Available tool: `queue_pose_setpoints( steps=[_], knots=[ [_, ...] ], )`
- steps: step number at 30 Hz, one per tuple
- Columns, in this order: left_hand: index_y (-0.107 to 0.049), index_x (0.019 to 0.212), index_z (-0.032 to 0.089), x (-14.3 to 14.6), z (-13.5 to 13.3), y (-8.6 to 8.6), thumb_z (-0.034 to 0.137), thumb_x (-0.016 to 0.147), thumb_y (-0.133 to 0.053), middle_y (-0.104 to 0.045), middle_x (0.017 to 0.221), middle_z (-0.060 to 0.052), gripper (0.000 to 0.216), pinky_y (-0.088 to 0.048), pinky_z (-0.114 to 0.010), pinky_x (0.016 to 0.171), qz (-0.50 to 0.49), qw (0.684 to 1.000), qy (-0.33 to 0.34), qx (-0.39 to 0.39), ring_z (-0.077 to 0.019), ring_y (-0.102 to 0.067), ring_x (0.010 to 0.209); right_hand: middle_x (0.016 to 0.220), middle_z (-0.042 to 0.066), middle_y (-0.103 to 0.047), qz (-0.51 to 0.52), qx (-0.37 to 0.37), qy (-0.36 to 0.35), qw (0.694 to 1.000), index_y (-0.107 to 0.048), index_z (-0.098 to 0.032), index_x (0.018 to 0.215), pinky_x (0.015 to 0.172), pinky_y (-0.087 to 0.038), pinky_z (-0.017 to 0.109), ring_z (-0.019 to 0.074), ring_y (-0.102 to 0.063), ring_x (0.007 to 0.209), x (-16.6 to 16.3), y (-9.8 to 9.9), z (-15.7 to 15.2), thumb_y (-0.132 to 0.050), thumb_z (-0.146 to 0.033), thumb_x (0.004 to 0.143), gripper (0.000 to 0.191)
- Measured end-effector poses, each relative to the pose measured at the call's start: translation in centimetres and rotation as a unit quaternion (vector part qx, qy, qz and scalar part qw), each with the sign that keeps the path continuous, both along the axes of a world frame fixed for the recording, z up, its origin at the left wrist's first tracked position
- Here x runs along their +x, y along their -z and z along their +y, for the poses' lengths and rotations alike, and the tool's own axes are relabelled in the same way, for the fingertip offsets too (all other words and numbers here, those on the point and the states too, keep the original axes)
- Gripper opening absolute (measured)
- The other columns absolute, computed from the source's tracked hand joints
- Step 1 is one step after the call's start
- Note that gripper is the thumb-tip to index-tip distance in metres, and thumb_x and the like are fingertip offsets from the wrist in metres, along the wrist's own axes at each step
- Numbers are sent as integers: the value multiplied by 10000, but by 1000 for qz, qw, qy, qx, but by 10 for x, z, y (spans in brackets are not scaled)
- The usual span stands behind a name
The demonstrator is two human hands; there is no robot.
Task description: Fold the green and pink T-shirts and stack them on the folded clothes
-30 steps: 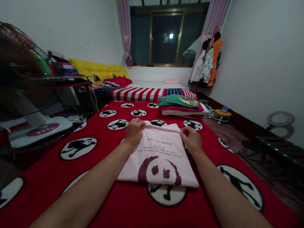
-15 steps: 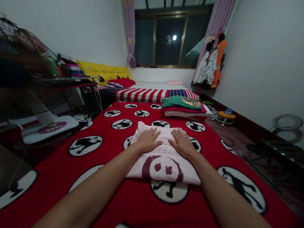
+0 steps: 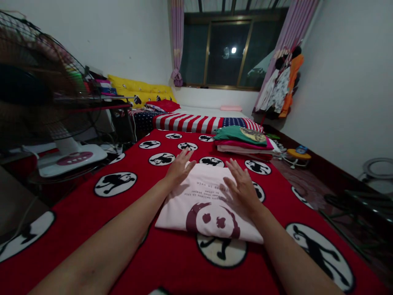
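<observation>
A folded pale pink T-shirt [image 3: 196, 205] with dark print of a panda face and lines of text lies flat on a red blanket [image 3: 129, 221] patterned with black figures in white circles. My left hand [image 3: 180, 167] is over the shirt's upper left edge, fingers extended and holding nothing. Over the upper right part is my right hand [image 3: 241, 183], its fingers spread and nothing in them. Whether either hand still touches the cloth, I cannot tell. Beyond the right hand sits a stack of folded clothes [image 3: 242, 141], green on top.
A fan [image 3: 73, 153] stands at the left beside a cluttered table [image 3: 104, 102]. At the back, a striped flag-pattern cover [image 3: 190, 123] lies on a bed. Hung clothes [image 3: 281, 88] are by the window. A yellow-topped stool [image 3: 298, 154] stands on the right.
Both hands have risen from lying flat on the shirt, the left shifting outward to its edge. The shirt's top edge now looks straighter. The view has swung slightly left.
</observation>
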State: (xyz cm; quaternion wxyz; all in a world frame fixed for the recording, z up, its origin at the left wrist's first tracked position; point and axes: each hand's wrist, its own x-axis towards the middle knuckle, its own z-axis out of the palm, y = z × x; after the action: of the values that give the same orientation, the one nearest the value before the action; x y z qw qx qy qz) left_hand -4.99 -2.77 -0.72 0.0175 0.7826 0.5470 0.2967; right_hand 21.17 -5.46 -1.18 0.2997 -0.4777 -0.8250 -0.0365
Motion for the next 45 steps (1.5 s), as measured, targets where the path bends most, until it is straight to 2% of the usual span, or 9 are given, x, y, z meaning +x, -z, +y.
queue_pose_setpoints(
  steps=[5,8,12,17,24,29,38,42,45],
  knots=[
    [-404,1416,256,13,-6,14,565,883,-456,-282,1531,-103,618,-99,-541,1136,81,987,104,-90,-293,-188,1429,1489,137,-367,-68,-98,-66,991,-423,-217,1412,1106,-184,583,284,-282,1400,3,7,5,-409,-491,926,558],
    [-533,1312,250,6,2,22,522,851,-533,-460,1435,-89,535,-189,-468,1142,-100,985,110,-89,-260,-354,1366,1425,151,-460,-5,-151,-59,987,-533,-191,1328,1095,-248,558,296,-386,1344,4,3,1,-474,-482,899,522],
    [-587,1198,124,-36,22,20,372,921,-388,-591,1285,-168,422,-396,-389,1038,-403,914,-38,3,-224,-555,1195,1297,102,-598,108,-228,-143,957,-595,-218,1262,1038,-393,421,255,-542,1210,-7,-31,-34,-586,-477,833,501],
    [-535,1168,51,-77,33,26,222,876,-300,-652,1141,-221,413,-515,-377,882,-518,842,-145,37,-212,-657,1023,1398,76,-510,-106,-255,-278,920,-570,-280,1299,1024,-409,397,307,-485,1265,-38,-50,-81,-774,-340,649,684],
    [-659,958,118,-61,37,32,241,812,-471,-729,887,-101,267,-530,-308,809,-463,878,-119,25,-184,-683,859,985,34,-739,-93,-192,-192,958,-684,-295,1105,752,-498,276,206,-690,905,-50,-35,-78,-423,-183,901,349],
    [-675,945,146,-60,32,28,243,814,-478,-730,834,-72,256,-523,-314,794,-416,900,-125,26,-192,-678,821,981,53,-738,135,-224,-163,951,-677,-235,1133,766,-511,306,210,-680,900,-40,-41,-68,-458,-341,915,326],
    [-678,973,180,-58,28,26,254,779,-493,-729,940,-70,278,-498,-328,810,-375,917,-133,-6,-227,-662,897,907,73,-748,363,-474,-118,793,-712,-204,1069,737,-572,332,209,-711,759,-35,-149,-38,-683,-384,780,342],
    [-661,1025,191,-59,29,30,282,796,-488,-716,983,-71,301,-491,-336,844,-331,933,-143,-15,-223,-653,918,881,81,-749,351,-402,-98,840,-729,-196,991,718,-588,339,212,-714,733,-39,-195,17,-676,-314,782,246],
    [-649,1039,218,-58,29,32,295,805,-492,-716,978,-54,292,-501,-331,832,-320,935,-150,-29,-219,-658,914,823,84,-746,324,-229,-77,914,-737,-165,925,638,-580,346,203,-704,663,-35,-233,74,-655,-264,795,183]
  ],
)
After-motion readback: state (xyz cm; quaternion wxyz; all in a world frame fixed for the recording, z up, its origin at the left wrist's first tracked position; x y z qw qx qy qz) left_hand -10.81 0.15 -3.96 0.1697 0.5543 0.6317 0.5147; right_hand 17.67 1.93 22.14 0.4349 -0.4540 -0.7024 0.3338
